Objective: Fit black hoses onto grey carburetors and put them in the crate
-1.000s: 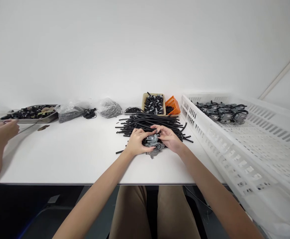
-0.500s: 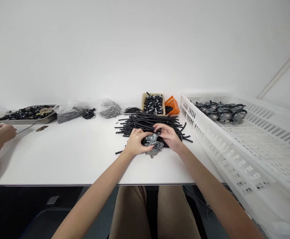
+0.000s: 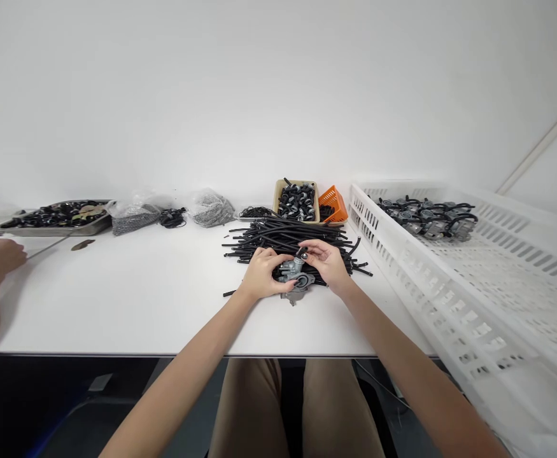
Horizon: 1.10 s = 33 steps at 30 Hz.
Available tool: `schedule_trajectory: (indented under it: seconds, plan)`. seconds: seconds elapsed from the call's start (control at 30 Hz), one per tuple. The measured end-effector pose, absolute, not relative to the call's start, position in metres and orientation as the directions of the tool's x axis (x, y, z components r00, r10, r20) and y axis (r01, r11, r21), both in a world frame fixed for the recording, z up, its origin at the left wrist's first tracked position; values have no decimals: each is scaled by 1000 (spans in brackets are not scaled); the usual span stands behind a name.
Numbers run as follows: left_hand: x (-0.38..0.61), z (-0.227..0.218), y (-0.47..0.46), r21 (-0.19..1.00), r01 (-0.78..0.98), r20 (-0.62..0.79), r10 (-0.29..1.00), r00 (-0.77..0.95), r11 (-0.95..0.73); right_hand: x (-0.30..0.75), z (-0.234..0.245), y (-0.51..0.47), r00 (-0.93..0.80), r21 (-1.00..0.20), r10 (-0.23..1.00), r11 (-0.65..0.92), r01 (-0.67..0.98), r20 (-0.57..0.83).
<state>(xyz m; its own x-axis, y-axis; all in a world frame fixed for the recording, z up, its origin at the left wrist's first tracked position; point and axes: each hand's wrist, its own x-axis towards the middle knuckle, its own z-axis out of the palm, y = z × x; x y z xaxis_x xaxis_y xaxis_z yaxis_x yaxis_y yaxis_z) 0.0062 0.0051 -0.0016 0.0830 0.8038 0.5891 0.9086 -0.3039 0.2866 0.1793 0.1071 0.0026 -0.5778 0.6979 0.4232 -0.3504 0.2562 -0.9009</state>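
Observation:
My left hand (image 3: pixel 263 272) is closed around a silver-grey metal carburetor (image 3: pixel 302 280), thumb along the near side and fingers along the far side. At the top of the carburetor, the fingertips of my right hand (image 3: pixel 328 264) pinch a small black fitting (image 3: pixel 302 252). Its exact shape is partly covered by the fingers. Behind and under the carburetor spreads a pile of black rubber hoses (image 3: pixel 282 232).
A cream tray (image 3: pixel 277 194) of black fittings with pale rings and an orange basket (image 3: pixel 338 205) stand behind the hoses. At right, a white crate (image 3: pixel 412 267) holds several carburetors (image 3: pixel 431 216). Bagged parts (image 3: pixel 214 208) and a metal tray (image 3: pixel 51 231) line the back; another person's hand (image 3: pixel 1 257) is far left.
My right fingers have shifted slightly at the carburetor's top, showing more of the black fitting. My left hand keeps its hold. The view has moved slightly.

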Motion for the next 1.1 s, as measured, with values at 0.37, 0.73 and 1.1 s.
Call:
schedule_trajectory:
  seconds: [0.37,0.73,1.1]
  plan:
    - [7,-1,4,295,901,591,802,89,-317,181,1,107,-584,-887,672,282,-366,455]
    - [6,-1,4,287,904,593,800,92,-316,181,1,104,-537,-851,662,381,-360,523]
    - [6,-2,4,281,907,589,803,94,-312,179,-1,105,-504,-862,702,366,-351,503]
